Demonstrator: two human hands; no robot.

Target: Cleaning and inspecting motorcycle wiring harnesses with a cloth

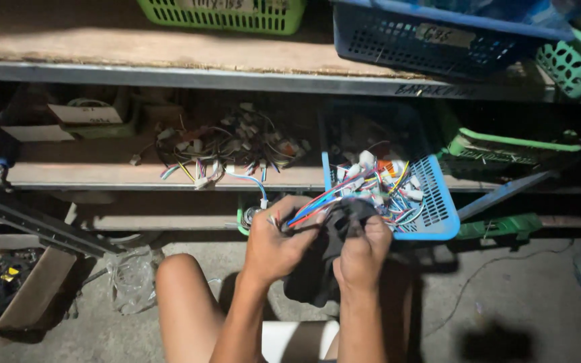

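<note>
A bundle of thin coloured wires [317,205], red, blue, orange and white, is held low in front of the shelving, just in front of the lower shelf's edge and beside the near corner of a blue plastic mesh basket [438,202]. The left hand [274,245] has its fingers closed around the bundle near one end, so the loose strands stay gathered and fan out toward the basket, where they seem to run on into the heap there. The right hand [364,252] is curled shut on a piece of dark, soft-looking fabric or sleeving [324,269] that hangs down between the two hands; whether the wires pass into it cannot be told. The basket is tilted with its open side toward the person, which keeps its tangle of wires with white plastic connectors [378,181] within easy reach. On the same wooden lower shelf [89,175], to the left, lies another loose heap of wire harnesses with white plugs [226,151], and further left a small cardboard box [89,111]. The upper shelf [169,57] carries a green plastic basket [223,13] and a dark blue plastic crate [438,37]. The person's bare knee [183,282] rises over the concrete floor [506,296], suggesting a low crouch or seat close to the shelf.
</note>
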